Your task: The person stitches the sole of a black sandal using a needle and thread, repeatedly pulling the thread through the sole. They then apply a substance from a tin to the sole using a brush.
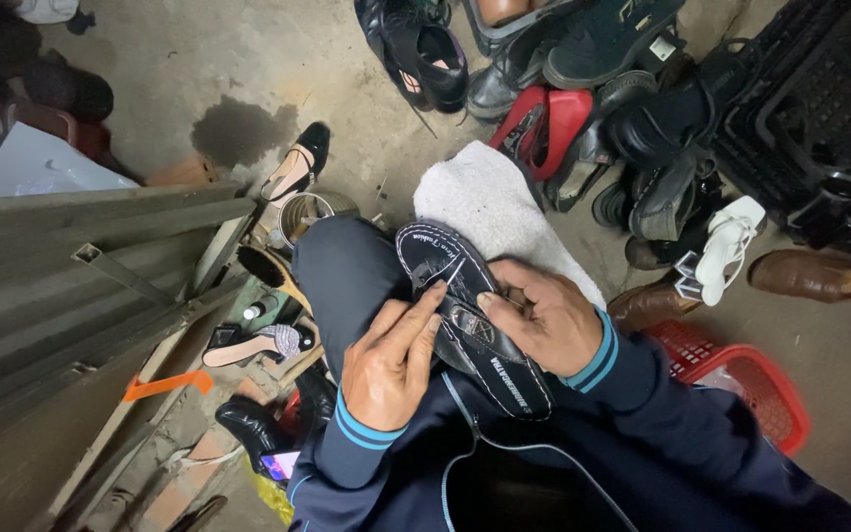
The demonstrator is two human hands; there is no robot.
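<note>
Shoe (470, 320), black, sole up, lies across the knee (347, 271) between both hands: left hand (391, 365) and right hand (544, 320) pinch its middle.

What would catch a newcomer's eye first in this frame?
At centre, the left hand and right hand grip a dark stitched leather slip-on shoe resting on the lap. Behind it lies a white towel, and a heap of dark shoes fills the upper right, with a red plastic basket at right.

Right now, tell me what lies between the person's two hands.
In the head view, a dark loafer with white stitching lies between the left hand and right hand; both hands grip it.
</note>
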